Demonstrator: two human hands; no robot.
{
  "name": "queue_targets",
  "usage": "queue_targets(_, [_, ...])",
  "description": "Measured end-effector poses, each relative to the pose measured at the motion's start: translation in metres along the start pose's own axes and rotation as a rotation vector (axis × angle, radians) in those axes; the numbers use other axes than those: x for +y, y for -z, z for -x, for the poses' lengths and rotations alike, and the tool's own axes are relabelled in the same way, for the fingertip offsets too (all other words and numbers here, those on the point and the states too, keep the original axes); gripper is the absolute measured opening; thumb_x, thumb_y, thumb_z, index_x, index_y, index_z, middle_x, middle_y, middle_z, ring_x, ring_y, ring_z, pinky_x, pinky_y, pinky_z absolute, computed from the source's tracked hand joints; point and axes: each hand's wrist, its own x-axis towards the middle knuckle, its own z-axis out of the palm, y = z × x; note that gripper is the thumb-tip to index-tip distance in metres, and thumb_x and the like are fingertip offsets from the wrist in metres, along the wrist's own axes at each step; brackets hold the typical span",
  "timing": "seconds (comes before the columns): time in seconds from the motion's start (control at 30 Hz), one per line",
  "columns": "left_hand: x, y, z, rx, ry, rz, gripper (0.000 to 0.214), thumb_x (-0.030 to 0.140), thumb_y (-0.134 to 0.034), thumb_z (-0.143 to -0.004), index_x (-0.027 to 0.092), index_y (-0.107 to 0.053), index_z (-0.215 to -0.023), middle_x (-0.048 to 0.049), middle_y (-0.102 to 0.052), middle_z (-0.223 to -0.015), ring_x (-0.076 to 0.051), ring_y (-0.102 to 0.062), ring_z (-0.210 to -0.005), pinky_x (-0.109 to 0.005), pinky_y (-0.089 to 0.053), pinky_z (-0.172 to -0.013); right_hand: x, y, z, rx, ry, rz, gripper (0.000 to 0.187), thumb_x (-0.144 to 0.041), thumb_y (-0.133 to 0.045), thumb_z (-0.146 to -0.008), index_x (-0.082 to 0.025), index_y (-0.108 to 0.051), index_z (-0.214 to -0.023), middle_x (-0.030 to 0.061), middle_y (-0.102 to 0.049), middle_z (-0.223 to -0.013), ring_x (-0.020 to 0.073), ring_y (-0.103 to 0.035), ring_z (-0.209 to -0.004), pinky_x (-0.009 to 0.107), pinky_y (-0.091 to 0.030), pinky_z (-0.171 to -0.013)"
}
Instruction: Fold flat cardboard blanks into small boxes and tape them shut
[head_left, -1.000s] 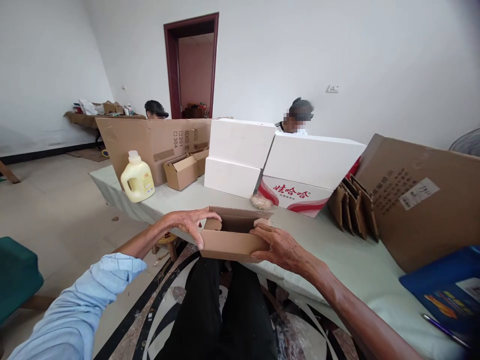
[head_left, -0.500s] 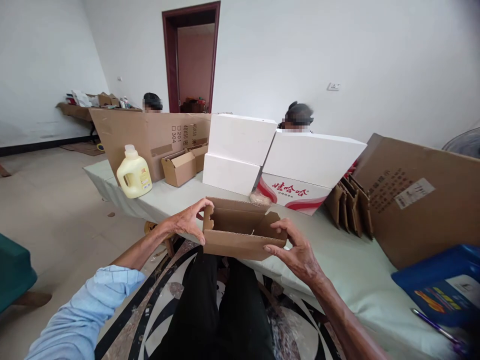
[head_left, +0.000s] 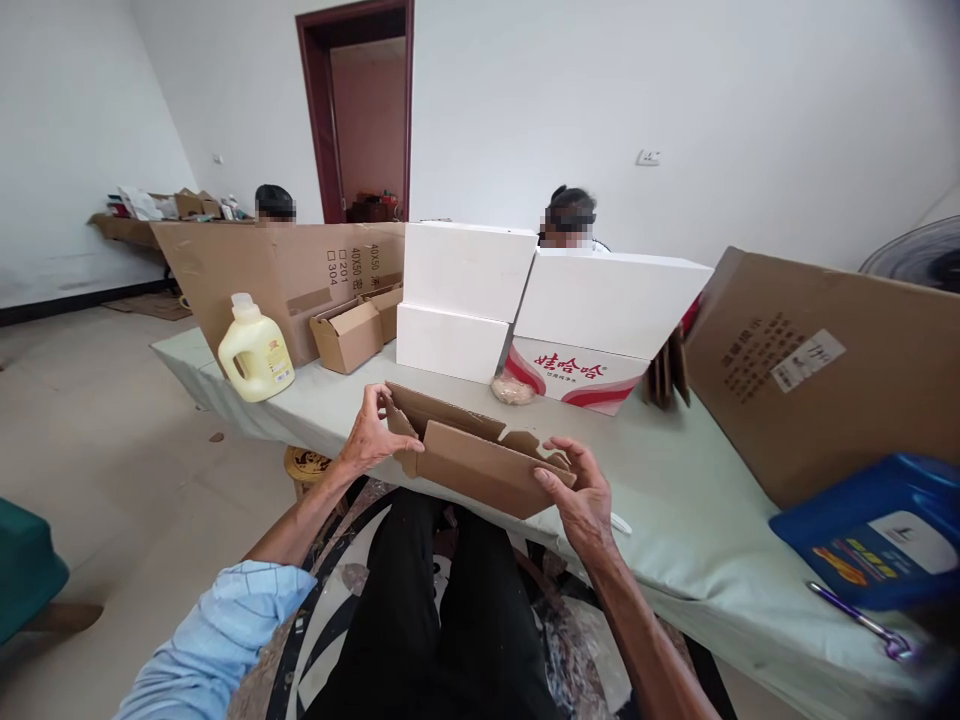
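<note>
A small brown cardboard box [head_left: 487,462] is held between both my hands at the front edge of the table. Its long opening faces up, and cut tabs show along its upper right rim. My left hand [head_left: 375,435] grips the left end, thumb across the near panel and fingers at the far corner. At the right end, my right hand [head_left: 581,492] pinches the near panel with the thumb, its fingers curled over the end flap. Behind the box lies a clear plastic bundle [head_left: 514,388], and a white object [head_left: 620,524] shows by my right wrist.
White boxes [head_left: 465,275] and a red-printed carton [head_left: 577,375] stand behind. To the left are a yellow jug [head_left: 255,350] and folded cardboard boxes [head_left: 347,335]. Folded cardboard [head_left: 666,375], a big carton [head_left: 787,370], a blue jug [head_left: 870,530] and a purple-handled tool [head_left: 855,615] occupy the right. Two people sit beyond.
The box has been skewed and its opening narrowed, with its right end tipped lower. My left thumb has come over the near panel. The whole view has shifted slightly to the right.
</note>
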Motion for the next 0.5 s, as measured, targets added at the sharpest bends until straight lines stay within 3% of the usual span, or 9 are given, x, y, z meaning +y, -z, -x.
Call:
queue_targets(0.1, [-0.004,-0.008,-0.001,0.088,0.02,-0.054,0.1,0.053,-0.107,-0.04,0.029,-0.041,-0.111,0.0001,-0.056,-0.116,-0.023,-0.061,-0.108,-0.037,-0.05,-0.098,0.01,0.001,0.007,-0.036,-0.02,0.054,0.061,-0.066,-0.091,-0.08,-0.025,-0.071,-0.121,0.0082,-0.075,-0.119,0.0256,-0.068,-0.099,0.036,-0.058,-0.083])
queue_targets(0.2, [-0.006,-0.013,-0.001,0.126,0.042,-0.069,0.098,0.054,-0.106,-0.044,0.029,-0.039,-0.11,0.0014,-0.055,-0.112,-0.021,-0.06,-0.103,-0.035,-0.051,-0.094,0.015,0.004,0.013,-0.157,0.002,0.158,0.05,-0.067,-0.084,-0.086,-0.022,-0.077,-0.105,0.0083,-0.079,-0.102,0.028,-0.069,-0.093,0.04,-0.059,-0.083])
queue_targets(0.33, [-0.008,-0.018,0.0,0.186,0.025,-0.078,0.092,0.05,-0.105,-0.048,0.029,-0.04,-0.11,0.0027,-0.055,-0.11,-0.021,-0.061,-0.102,-0.037,-0.053,-0.094,0.011,0.011,0.018,-0.323,0.049,0.25,0.036,-0.057,-0.073,-0.096,-0.021,-0.079,-0.099,0.0091,-0.08,-0.106,0.0297,-0.07,-0.098,0.04,-0.059,-0.088])
queue_targets(0.43, [-0.01,-0.021,0.001,0.223,0.016,-0.095,0.088,0.049,-0.104,-0.051,0.029,-0.041,-0.109,0.0033,-0.054,-0.108,-0.022,-0.062,-0.102,-0.041,-0.054,-0.096,0.006,0.016,0.018,-0.407,0.018,0.303,0.031,-0.051,-0.068,-0.097,-0.021,-0.075,-0.091,0.0061,-0.076,-0.094,0.0246,-0.065,-0.083,0.033,-0.055,-0.073])
queue_targets(0.5, [-0.011,-0.022,0.0,0.229,0.026,-0.095,0.088,0.049,-0.103,-0.053,0.029,-0.042,-0.113,0.0014,-0.056,-0.111,-0.025,-0.063,-0.108,-0.045,-0.055,-0.099,0.007,0.02,0.019,-0.451,-0.01,0.355,0.034,-0.051,-0.066,-0.097,-0.022,-0.067,-0.078,0.0028,-0.068,-0.079,0.02,-0.055,-0.069,0.03,-0.047,-0.061])
